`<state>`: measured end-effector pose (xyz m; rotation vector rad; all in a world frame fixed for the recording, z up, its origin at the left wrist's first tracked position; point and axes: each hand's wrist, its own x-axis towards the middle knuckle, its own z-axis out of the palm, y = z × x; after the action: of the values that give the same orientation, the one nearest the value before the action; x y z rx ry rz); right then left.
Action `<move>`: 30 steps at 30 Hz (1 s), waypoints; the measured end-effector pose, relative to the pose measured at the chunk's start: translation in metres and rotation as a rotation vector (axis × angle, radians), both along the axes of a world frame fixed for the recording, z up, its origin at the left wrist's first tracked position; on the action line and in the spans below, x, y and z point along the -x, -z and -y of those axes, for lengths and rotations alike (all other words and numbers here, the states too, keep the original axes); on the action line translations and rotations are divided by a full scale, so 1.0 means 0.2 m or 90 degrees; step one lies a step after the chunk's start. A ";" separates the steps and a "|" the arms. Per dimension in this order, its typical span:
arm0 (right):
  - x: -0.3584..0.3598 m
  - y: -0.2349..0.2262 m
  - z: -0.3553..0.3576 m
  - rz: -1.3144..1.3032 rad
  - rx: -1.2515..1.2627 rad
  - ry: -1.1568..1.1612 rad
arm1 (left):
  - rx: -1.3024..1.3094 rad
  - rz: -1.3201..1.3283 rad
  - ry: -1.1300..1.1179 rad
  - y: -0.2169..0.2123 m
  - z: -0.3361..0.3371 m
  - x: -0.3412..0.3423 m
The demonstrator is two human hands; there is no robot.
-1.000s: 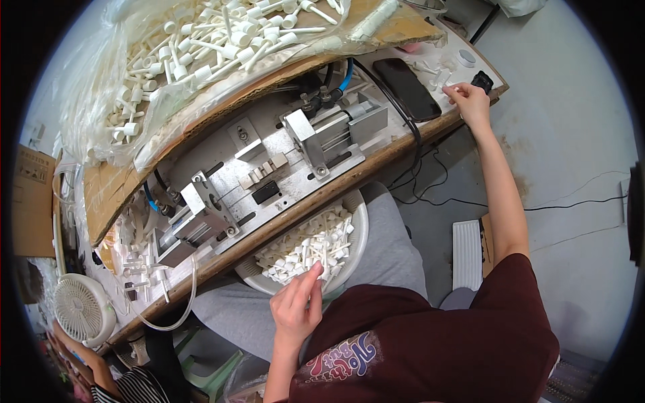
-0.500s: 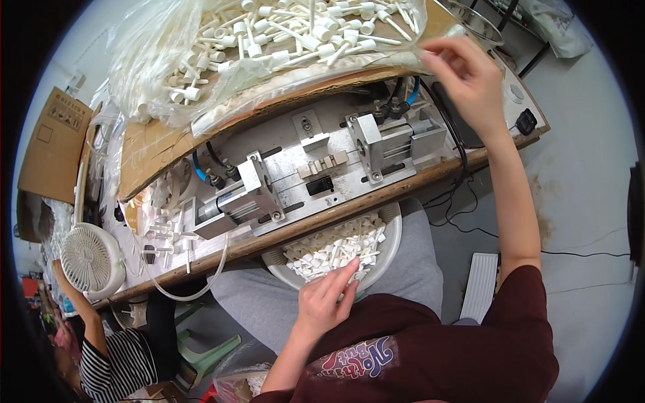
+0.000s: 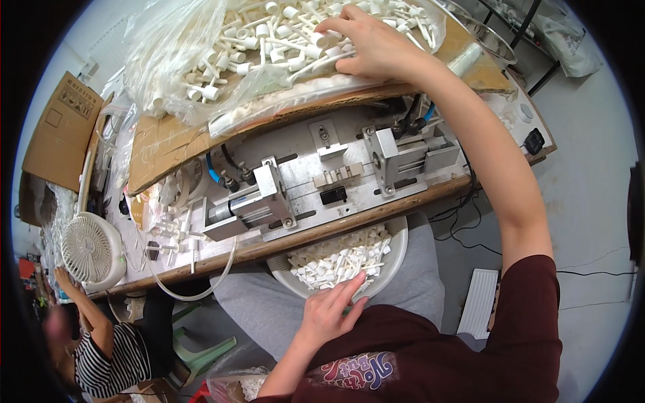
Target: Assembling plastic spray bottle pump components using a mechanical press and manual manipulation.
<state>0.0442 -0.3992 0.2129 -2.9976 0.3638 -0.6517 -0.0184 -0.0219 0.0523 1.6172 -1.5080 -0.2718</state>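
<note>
My left hand (image 3: 330,309) rests in a white bowl (image 3: 398,250) on my lap, fingertips on small white plastic pieces (image 3: 339,258). Whether it grips one I cannot tell. My right hand (image 3: 366,39) reaches far forward into a clear plastic bag (image 3: 175,40) full of white plastic stems with caps (image 3: 269,33), fingers spread over the pile and curled onto it. Between the hands sits a metal jig (image 3: 322,178) with pneumatic cylinders on the wooden bench.
A small white fan (image 3: 91,250) stands at the bench's left end, with a cardboard box (image 3: 60,131) behind it. Another person in a striped shirt (image 3: 111,356) sits lower left. Cables and a white slatted piece (image 3: 478,302) lie on the floor at right.
My right hand has swung from the bench's right end over to the bag of white parts. The left hand has stayed at the bowl.
</note>
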 end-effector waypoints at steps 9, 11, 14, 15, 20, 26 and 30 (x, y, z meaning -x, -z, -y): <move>-0.04 0.01 -0.07 0.036 -0.017 -0.044 | -0.003 0.024 -0.001 0.02 -0.01 0.00; -0.03 0.02 -0.06 0.057 0.031 -0.049 | 0.001 0.023 0.001 0.03 -0.01 0.00; -0.02 0.02 -0.07 0.103 0.111 -0.063 | -0.004 0.029 0.008 0.01 0.01 0.00; -0.02 0.02 -0.07 0.120 0.139 -0.068 | -0.007 0.032 0.011 0.01 0.01 0.00; 0.01 -0.06 -0.04 0.148 -0.007 0.001 | -0.011 0.029 0.010 0.01 -0.01 -0.01; 0.06 -0.14 0.03 0.257 -0.183 0.034 | 0.007 0.016 0.008 0.00 0.00 0.00; 0.14 -0.19 -0.03 0.315 -0.389 -0.006 | 0.023 -0.085 0.006 -0.04 0.03 0.00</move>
<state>0.0159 -0.3930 0.2517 -2.1785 0.4182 -1.0240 -0.0193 -0.0274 0.0598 1.5335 -1.4120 -0.3499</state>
